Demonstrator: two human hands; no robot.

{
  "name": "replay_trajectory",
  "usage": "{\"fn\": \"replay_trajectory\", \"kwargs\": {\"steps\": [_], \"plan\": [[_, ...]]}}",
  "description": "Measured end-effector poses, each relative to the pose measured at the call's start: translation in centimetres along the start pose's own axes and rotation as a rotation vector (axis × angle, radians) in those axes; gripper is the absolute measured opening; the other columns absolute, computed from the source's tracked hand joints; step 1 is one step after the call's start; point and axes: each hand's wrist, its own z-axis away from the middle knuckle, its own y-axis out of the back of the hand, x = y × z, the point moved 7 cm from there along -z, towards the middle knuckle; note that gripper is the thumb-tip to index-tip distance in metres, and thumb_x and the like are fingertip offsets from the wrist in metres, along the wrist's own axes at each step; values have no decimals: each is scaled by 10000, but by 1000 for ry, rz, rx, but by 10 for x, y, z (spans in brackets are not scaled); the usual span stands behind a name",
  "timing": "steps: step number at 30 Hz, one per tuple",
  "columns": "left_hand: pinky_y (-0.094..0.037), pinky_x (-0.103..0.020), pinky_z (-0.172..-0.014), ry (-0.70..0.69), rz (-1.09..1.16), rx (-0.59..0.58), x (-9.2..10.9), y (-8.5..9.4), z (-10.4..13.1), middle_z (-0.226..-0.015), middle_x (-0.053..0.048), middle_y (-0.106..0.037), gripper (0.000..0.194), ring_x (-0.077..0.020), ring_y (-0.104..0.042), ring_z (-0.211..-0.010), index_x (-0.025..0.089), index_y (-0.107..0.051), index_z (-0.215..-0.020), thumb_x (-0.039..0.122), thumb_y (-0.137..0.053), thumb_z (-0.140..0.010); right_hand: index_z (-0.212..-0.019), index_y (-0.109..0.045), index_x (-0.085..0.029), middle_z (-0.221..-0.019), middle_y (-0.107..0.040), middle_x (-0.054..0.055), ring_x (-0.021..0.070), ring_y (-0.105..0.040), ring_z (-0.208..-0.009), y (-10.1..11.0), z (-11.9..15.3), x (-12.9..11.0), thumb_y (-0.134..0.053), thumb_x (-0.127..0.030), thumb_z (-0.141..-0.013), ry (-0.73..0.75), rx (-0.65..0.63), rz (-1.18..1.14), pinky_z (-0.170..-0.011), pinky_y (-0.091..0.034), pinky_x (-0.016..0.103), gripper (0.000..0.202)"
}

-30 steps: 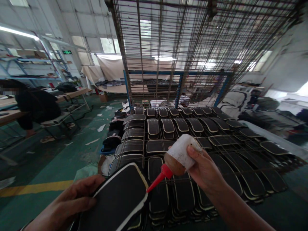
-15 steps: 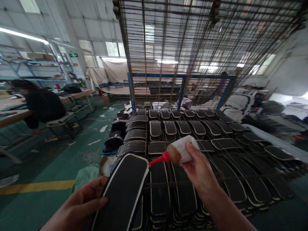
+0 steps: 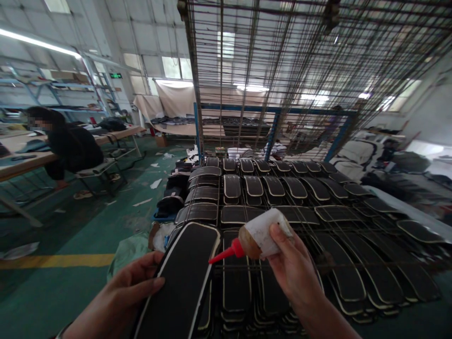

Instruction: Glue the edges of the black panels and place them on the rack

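My left hand (image 3: 132, 287) is closed on the left edge of a long black panel (image 3: 181, 278) with rounded corners and a pale line along its border. The thumb lies on top of the panel, while the other fingers are partly hidden behind its edge. In my right hand (image 3: 294, 261) is a squeeze bottle (image 3: 264, 233) with a white wrap, brownish contents and a red pointed nozzle (image 3: 226, 253). The bottle is tilted down to the left, its tip at the panel's right edge. The panel's lower end runs out of view.
Rows of similar black panels (image 3: 275, 214) lie on a wire rack before me. A raised wire grid (image 3: 240, 61) slants above them. At the left, a seated person (image 3: 76, 146) is at a worktable (image 3: 123, 133). Paper scraps (image 3: 155, 183) litter the green floor.
The nozzle tip has moved from the panel's upper right corner down along its right edge, with my right hand following. My left hand keeps its hold; the view has shifted slightly.
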Motion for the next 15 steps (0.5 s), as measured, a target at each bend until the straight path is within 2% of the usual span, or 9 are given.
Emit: {"fn": "replay_trajectory", "kwargs": {"steps": [5, 11, 15], "plan": [[-621, -363, -674, -17, 13, -13, 1, -3, 0, -862, -30, -787, 335, -252, -767, -747, 217, -633, -995, 129, -804, -721, -997, -729, -254, -896, -690, 27, 171, -624, -784, -2, 13, 4, -940, -386, -659, 5, -24, 6, -662, -554, 219, 420], [-629, -381, -665, -10, 1, 76, 0, -3, 4, -901, -63, -773, 381, -287, -770, -785, 198, -583, -1042, 133, -788, -727, -1130, -684, -262, -977, -696, 56, 201, -648, -848, -8, 23, 10, -860, -375, -770, 31, -193, 57, -722, -561, 263, 416], [-632, -383, -614, -10, -9, 137, 0, 1, 5, -840, -76, -770, 391, -272, -763, -693, 188, -583, -1047, 105, -778, -718, -1166, -669, -247, -1000, -709, 87, 250, -674, -882, -16, 31, 11, -822, -351, -812, 45, -297, 41, -769, -577, 349, 400]]}}
